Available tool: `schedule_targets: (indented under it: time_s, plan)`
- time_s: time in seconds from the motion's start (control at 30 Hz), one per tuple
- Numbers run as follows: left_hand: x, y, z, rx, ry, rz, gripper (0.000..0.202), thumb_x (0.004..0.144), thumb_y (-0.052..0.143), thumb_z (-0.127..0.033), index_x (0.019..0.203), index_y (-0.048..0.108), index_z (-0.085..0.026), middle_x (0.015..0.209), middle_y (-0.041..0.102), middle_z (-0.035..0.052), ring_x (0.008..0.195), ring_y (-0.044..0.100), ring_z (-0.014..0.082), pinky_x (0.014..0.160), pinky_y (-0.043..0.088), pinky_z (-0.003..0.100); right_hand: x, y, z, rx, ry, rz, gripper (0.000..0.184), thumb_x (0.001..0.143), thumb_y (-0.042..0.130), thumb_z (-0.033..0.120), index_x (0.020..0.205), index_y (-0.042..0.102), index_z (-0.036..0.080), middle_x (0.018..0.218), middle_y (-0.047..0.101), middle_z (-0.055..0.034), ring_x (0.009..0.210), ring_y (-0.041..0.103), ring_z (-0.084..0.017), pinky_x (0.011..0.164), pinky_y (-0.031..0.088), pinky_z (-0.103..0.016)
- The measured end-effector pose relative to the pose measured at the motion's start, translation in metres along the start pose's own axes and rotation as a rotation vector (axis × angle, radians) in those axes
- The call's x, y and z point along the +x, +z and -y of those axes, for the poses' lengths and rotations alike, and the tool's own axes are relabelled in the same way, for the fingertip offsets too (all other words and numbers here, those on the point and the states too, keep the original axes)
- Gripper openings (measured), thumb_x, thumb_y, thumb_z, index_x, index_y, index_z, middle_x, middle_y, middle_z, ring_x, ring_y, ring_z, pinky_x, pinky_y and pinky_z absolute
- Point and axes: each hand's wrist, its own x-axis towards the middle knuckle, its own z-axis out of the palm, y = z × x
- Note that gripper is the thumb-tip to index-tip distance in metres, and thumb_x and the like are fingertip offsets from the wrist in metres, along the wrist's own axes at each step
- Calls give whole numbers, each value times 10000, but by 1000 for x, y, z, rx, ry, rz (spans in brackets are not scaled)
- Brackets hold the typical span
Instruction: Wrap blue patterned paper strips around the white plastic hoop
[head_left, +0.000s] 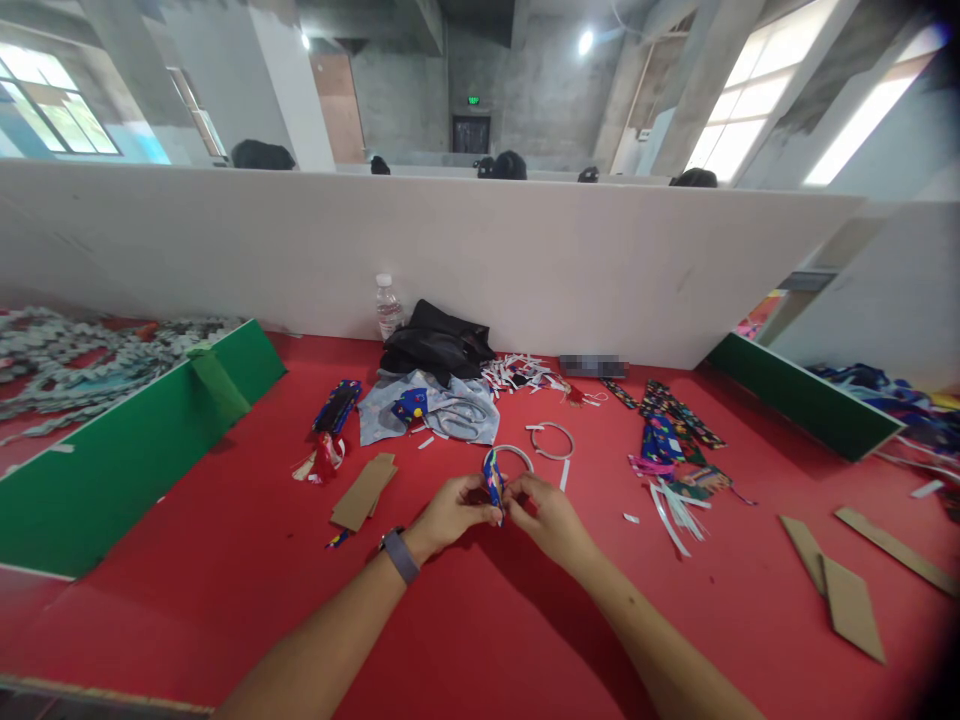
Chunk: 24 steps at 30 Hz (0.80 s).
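Between my two hands is a pale ring (pixel 519 452) with a strip of blue patterned fabric (pixel 493 478) along its left side. My left hand (pixel 459 512) pinches the fabric strip and the ring from the left, a watch on its wrist. Fingers bent together, my right hand (pixel 541 512) grips the strip's right edge; its fingertips are partly hidden. Just beyond my right hand a second ring (pixel 553 441) lies flat on the red table (pixel 450 640), beside a narrow white strip (pixel 565 475).
Brown cardboard pieces (pixel 363 494) lie left, and more cardboard (pixel 851 605) right. Behind the hands are scissors (pixel 459 412) on grey cloth (pixel 375 410), a black bag (pixel 435 340) and a bottle (pixel 388 308). Patterned fabric strips (pixel 664 440) lie right. Green dividers (pixel 142 450) and a white partition (pixel 562 260) bound the table.
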Motion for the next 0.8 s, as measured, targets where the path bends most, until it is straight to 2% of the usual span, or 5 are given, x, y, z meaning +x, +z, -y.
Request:
schedule_targets:
  time_s: [0.8]
  plan:
    - [0,1,-1,-5,-18,-25,405,611,768,-235,988,657,-137,771,666,24,689,580,138,704,460,272,2,-3,4,32,34,3,101,776,538,211,744,630,187,735,629,-12,670,569,-131,643,425,-232]
